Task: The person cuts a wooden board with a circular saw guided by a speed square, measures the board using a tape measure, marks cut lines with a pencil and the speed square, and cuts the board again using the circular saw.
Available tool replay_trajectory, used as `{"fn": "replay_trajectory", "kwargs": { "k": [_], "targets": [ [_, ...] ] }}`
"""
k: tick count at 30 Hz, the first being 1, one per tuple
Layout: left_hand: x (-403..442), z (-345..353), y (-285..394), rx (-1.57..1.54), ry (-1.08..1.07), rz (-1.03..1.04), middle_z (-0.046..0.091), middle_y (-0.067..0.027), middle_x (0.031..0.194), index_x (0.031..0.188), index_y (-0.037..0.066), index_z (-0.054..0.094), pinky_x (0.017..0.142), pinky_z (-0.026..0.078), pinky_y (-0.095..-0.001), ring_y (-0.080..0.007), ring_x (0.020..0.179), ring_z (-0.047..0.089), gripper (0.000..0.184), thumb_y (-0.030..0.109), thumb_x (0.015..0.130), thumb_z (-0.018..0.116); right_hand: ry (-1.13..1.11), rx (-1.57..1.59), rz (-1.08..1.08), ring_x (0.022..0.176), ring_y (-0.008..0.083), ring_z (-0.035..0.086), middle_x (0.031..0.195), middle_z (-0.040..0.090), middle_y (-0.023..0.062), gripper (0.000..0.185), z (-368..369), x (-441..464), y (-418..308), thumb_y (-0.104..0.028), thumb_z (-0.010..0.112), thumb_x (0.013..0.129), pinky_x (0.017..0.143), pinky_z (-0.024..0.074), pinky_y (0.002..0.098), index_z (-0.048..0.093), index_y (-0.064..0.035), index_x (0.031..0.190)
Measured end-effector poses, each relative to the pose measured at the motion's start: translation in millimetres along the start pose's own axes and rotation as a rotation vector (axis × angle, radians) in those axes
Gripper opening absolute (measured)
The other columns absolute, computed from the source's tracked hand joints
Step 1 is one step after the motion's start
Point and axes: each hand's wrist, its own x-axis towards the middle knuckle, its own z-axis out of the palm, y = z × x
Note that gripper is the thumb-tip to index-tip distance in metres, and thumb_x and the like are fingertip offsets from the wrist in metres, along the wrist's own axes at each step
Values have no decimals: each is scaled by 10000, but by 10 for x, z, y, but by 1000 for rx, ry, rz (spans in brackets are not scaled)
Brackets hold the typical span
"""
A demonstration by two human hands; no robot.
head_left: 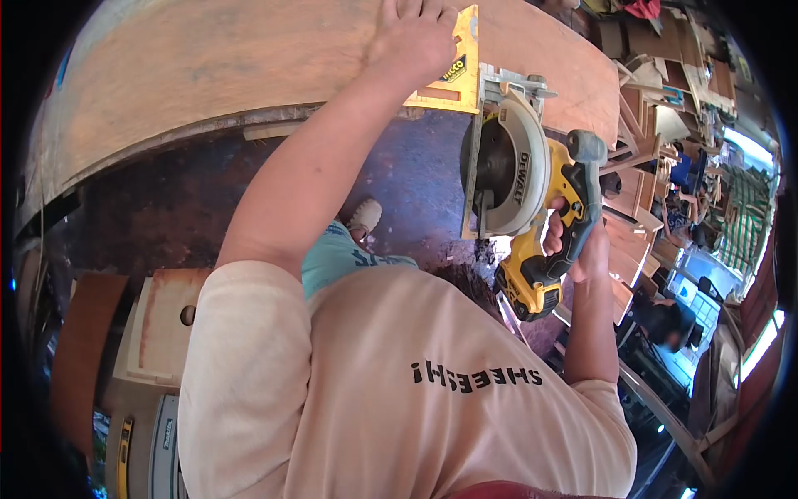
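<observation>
My left hand (416,41) is on top of the wooden board (249,58), gripping a yellow speed square (460,87) against it; its fingertips run out at the top edge of the view. The square's lip sits along the board's near edge. My right hand (578,241) is wrapped around the rear handle of a yellow and black DeWalt circular saw (532,166). The front of the saw's metal base reaches the board's edge beside the square. Its round blade (496,158) shows partly under the guard, hanging over the floor.
At lower left are wooden panels (166,324), a yellow level (125,457) and a grey Makita rail or case (165,441). Stacked wooden furniture parts (640,183) crowd the right. A person (665,324) is at the far right. My shoe (366,216) rests on the dark floor (224,191).
</observation>
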Motion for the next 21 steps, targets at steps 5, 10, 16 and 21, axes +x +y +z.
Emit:
{"fn": "replay_trajectory", "kwargs": {
  "k": [5, 10, 16, 21],
  "targets": [
    [24, 89, -2, 44, 77, -44, 303, -190, 1566, 1470, 52, 388, 1195, 125, -507, -339, 1471, 223, 601, 372, 965, 459, 15, 11, -22, 526, 209, 497, 717, 526, 101, 551, 14, -10, 11, -476, 287, 1030, 527, 452, 335, 546, 3, 1113],
    [28, 127, -8, 17, 85, -55, 255, -210, 1583, 1510, 55, 330, 1197, 121, -501, -346, 1483, 190, 647, 380, 964, 452, 0, 4, -23, 543, 206, 510, 732, 532, 100, 589, -23, 4, 32, -519, 284, 1025, 532, 453, 332, 541, 0, 1127],
    [-15, 34, 25, 4, 134, -56, 333, -202, 1537, 1458, 64, 408, 1176, 167, -490, -345, 1451, 246, 612, 389, 944, 480, -15, 11, -36, 546, 208, 519, 730, 537, 97, 582, -10, 8, 26, -517, 304, 1023, 540, 464, 336, 541, 3, 1135],
    [0, -82, 69, -41, 72, -105, 360, -199, 1515, 1416, 67, 451, 1165, 175, -516, -345, 1437, 267, 578, 389, 937, 489, -3, -7, -35, 541, 202, 521, 727, 533, 92, 545, 7, 1, 20, -483, 317, 1025, 531, 466, 328, 545, 1, 1128]
  ]
}}
